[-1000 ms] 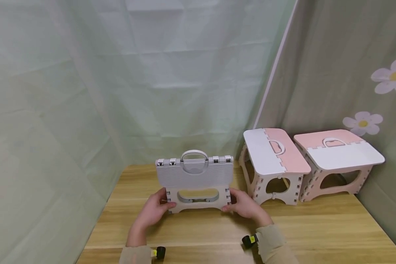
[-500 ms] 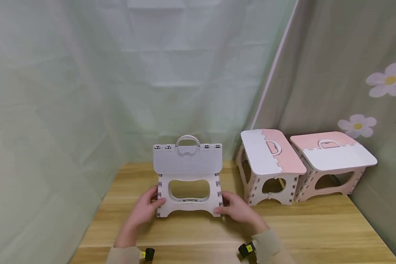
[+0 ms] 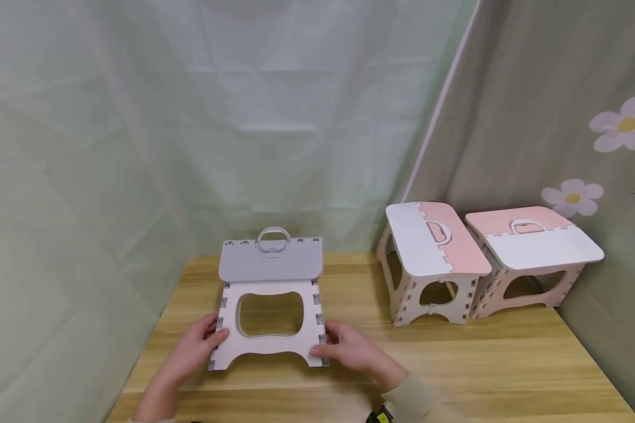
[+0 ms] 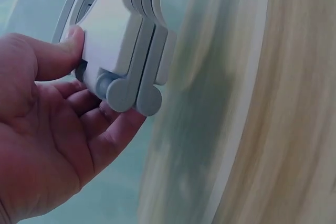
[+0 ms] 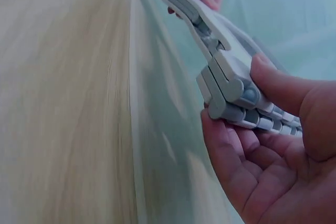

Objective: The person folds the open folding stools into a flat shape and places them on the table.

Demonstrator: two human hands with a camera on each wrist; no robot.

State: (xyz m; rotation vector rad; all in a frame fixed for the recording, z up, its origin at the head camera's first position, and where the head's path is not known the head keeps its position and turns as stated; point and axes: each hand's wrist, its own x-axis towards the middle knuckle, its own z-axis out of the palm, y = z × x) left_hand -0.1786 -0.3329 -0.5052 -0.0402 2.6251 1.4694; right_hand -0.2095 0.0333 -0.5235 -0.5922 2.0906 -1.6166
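A white and grey folding stool, folded nearly flat, is between my hands in the head view. Its grey seat panel is at the far end, with a loop handle on top. My left hand grips its left leg edge, thumb on the front face and fingers behind. On the opposite edge, my right hand holds it the same way. The left wrist view shows stacked leg panels between thumb and fingers. Hinge knuckles appear beside my right hand in the right wrist view.
Two unfolded pink and white stools stand at the right rear, one left of the other. The wooden table runs back to pale green curtains. A grey flowered curtain hangs on the right.
Both hands have brought the folding stool left and nearer to me. It leans back more now, showing more of its leg panel and opening. The two pink and white stools have stayed in place.
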